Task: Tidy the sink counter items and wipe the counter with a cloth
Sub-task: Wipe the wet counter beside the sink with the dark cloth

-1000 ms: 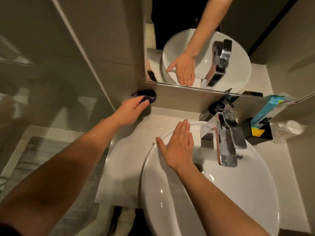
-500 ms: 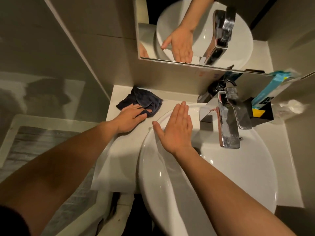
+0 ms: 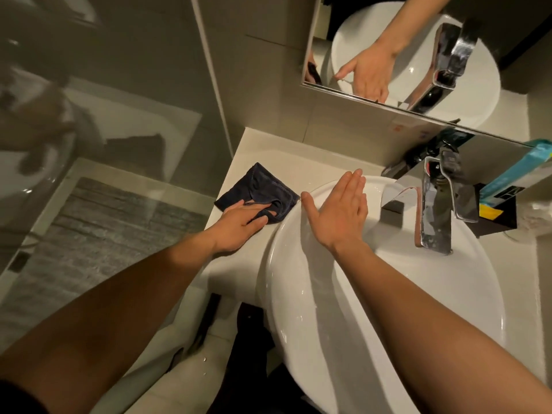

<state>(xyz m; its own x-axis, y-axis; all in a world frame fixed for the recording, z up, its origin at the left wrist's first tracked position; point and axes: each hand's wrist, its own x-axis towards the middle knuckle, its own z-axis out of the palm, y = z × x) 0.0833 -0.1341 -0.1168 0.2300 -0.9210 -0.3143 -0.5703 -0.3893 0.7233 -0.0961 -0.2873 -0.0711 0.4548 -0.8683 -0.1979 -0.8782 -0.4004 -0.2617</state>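
Head view: the white basin (image 3: 373,309) sits on the pale table (image 3: 263,156), its bowl holding no objects, only a few water drops on the glaze. A chrome tap (image 3: 436,210) reaches over the bowl from the back wall. To the right of the tap stands a black holder (image 3: 501,216) with a teal box (image 3: 513,174) leaning up out of it and a yellow piece showing at its front; what else it holds cannot be told. A clear plastic wrapper (image 3: 537,216) lies at the far right edge, too blurred to read.

The dark blue cloth (image 3: 263,189) lies on the table just left of the basin, its right corner touching the rim. The left hand (image 3: 239,224) lies palm down on the near part of the cloth, fingers bent and pinching a fold of the fabric, so this grip is closed on the cloth, the forearm stretching in from the lower left. The right hand (image 3: 337,210) rests flat on the basin's left rim, fingers straight and together, thumb spread toward the cloth; this grip is open and holds nothing. The mirror (image 3: 328,55) above reflects that hand, the basin and the tap
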